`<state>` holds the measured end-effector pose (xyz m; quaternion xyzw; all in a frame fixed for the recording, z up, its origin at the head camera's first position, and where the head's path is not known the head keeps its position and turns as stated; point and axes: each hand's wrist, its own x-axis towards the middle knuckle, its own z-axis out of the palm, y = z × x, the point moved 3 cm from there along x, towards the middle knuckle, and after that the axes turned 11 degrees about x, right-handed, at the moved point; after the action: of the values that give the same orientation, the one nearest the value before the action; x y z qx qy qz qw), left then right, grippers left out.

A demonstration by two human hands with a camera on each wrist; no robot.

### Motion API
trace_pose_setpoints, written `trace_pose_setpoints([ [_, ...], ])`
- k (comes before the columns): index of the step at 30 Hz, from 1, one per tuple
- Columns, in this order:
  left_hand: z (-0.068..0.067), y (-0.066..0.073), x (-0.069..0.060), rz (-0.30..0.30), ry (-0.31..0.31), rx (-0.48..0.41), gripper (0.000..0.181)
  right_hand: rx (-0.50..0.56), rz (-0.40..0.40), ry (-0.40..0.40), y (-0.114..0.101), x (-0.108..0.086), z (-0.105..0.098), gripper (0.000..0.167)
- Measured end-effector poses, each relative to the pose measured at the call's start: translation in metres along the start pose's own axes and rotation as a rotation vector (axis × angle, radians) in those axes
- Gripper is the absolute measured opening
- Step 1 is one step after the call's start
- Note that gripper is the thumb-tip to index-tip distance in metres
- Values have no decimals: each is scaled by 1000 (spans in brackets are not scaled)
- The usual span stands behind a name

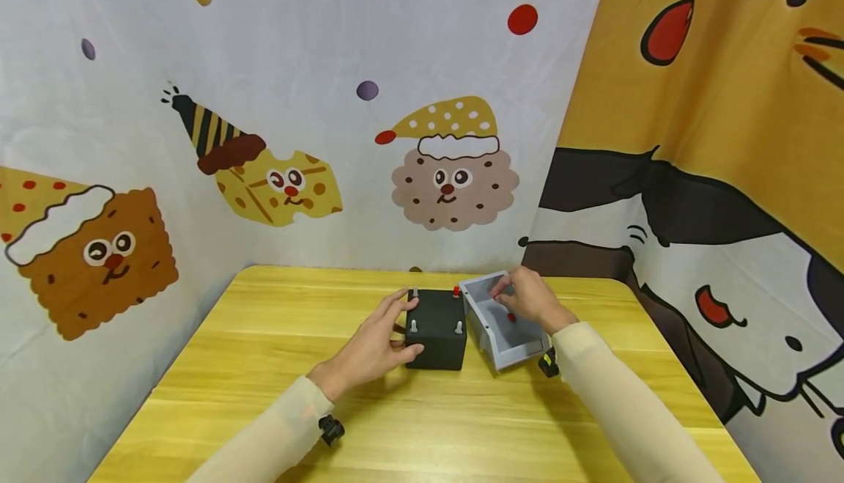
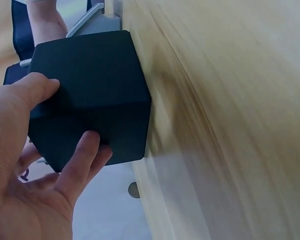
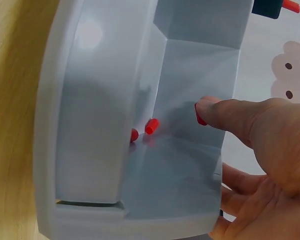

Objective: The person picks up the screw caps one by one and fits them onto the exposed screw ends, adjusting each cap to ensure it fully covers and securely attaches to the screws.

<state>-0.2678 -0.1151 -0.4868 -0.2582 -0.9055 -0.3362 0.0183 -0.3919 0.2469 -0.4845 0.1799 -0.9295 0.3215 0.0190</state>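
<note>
A black box (image 1: 435, 349) stands on the table, with pale metal-looking posts (image 1: 414, 327) at its top corners; a small red cap (image 1: 456, 291) covers the far right one. My left hand (image 1: 371, 351) grips the box from its left side, thumb on the near face and fingers on the far side. Over the grey plastic bin (image 1: 506, 360), my right hand (image 1: 532, 298) pinches a small red cap (image 3: 200, 115) between thumb and finger. Two more red caps (image 3: 151, 126) lie in the bin; the bin's inner wall partly hides one in the right wrist view.
The grey bin stands close against the box's right side. The wooden table (image 1: 264, 366) ends at a printed cloth (image 1: 363, 241) behind it, and another cloth (image 1: 745, 285) hangs to the right. Each wrist wears a small black device (image 1: 331, 430).
</note>
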Motion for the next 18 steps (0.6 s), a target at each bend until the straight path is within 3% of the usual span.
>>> trace_pose_setpoints([
  [2,0,-1,1,0,1,2,85,-9,-12,13,-7,-3,-1,3],
  [3,-1,-2,2,2,2,4,85,-37,21,9,-26,-10,-6,6],
  [7,1,-1,1,12,-2,19,88,-69,-9,27,-39,-21,-8,6],
  [18,-4,2,2,12,-6,27,83,-61,-44,93,-54,-34,-14,7],
])
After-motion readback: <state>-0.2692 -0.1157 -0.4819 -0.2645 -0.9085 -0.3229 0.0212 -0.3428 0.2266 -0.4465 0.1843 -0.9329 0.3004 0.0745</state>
